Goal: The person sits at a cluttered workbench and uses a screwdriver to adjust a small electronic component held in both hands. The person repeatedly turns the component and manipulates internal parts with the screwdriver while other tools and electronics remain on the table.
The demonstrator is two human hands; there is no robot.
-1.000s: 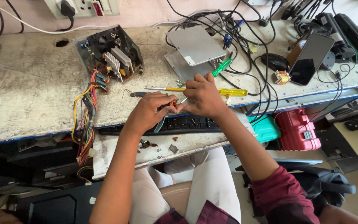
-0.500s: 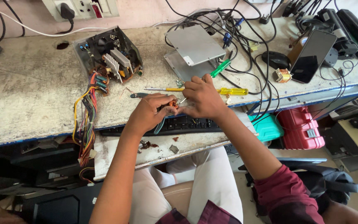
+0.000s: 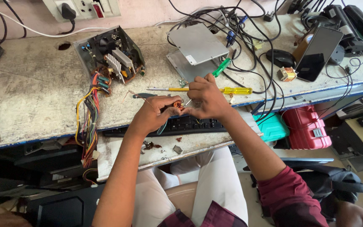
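Seen from above, a person sits at a worn, pale workbench [image 3: 26,96] with both bare forearms stretched forward. The left hand [image 3: 154,113] and right hand [image 3: 206,98] meet over the near edge of the bench, fingers closed together around a small copper-wound coil [image 3: 178,107] pinched between them. A thin metal tool tip shows just right of the coil, under the right hand; which hand grips it cannot be told.

Just beyond the hands lies a yellow-handled screwdriver [image 3: 215,89], pointing left. A black keyboard [image 3: 181,125] sits on a lower shelf directly beneath the hands.

Farther left on the bench stands an opened power supply unit [image 3: 110,56], its bundle of coloured wires [image 3: 88,122] spilling over the near edge. Beyond the hands, a grey metal cover [image 3: 197,44] rests with a green-handled screwdriver [image 3: 222,67] beside it. To the far right, a dark smartphone [image 3: 318,52] leans among tangled black cables [image 3: 248,46], next to a black computer mouse [image 3: 280,58]. Below the bench on the right sit a teal case [image 3: 272,126] and a red case [image 3: 307,128], side by side.
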